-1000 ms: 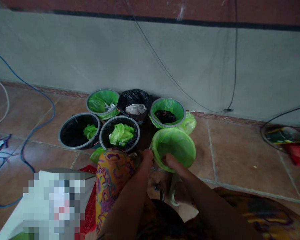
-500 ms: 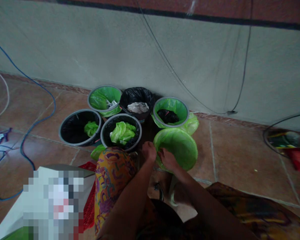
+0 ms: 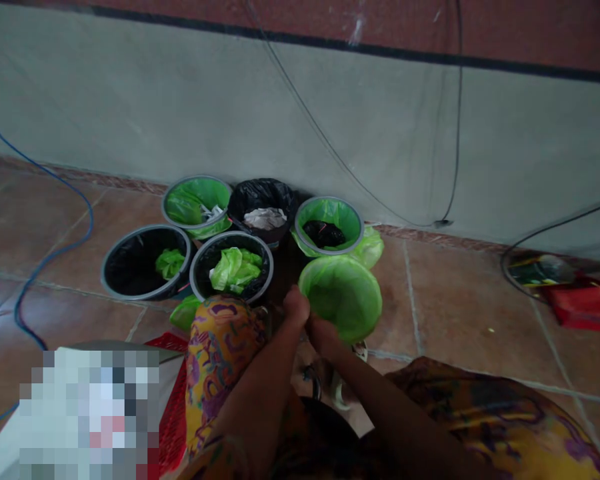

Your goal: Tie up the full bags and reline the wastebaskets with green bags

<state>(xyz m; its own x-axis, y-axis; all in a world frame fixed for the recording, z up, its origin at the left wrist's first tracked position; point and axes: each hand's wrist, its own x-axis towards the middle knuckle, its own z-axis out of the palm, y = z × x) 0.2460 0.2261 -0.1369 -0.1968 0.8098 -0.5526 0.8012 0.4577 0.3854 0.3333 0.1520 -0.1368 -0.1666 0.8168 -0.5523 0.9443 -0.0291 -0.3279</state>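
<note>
One green-lined waste bin (image 3: 343,303) at centre, upright on the floor, mouth facing up, no loose contents seen inside. Left hand (image 3: 297,305) at its near-left edge, fingers curled; right hand (image 3: 323,333) just beside the left, at the near edge, also narrow. Fingertips hidden; cannot tell whether either grips the liner.

Directly behind: grey-rimmed bin with green liner (image 3: 349,217), containing a crumpled black plastic bag (image 3: 324,233). Green plastic (image 3: 370,248) bulges out at its right side.

Left of the hands: black-lined bin (image 3: 203,261) holding a crumpled green bag (image 3: 235,269). Further left, a second black-lined bin (image 3: 130,267), smaller green wad (image 3: 170,265) to the right of its interior.

Back row, left to centre: grey-rimmed bin with pale scraps (image 3: 211,213) on green liner; next to it, bin covered by a black bag (image 3: 263,190), pale grey crumpled wad (image 3: 265,218) within.

Surroundings: patterned cloth (image 3: 225,340) over the person's left knee; red mesh item (image 3: 173,427) beside it. Terracotta floor tiles (image 3: 460,293); blue cable (image 3: 75,245) at left; grey wall (image 3: 130,107) behind, thin dark cable (image 3: 330,148) hanging against it.
</note>
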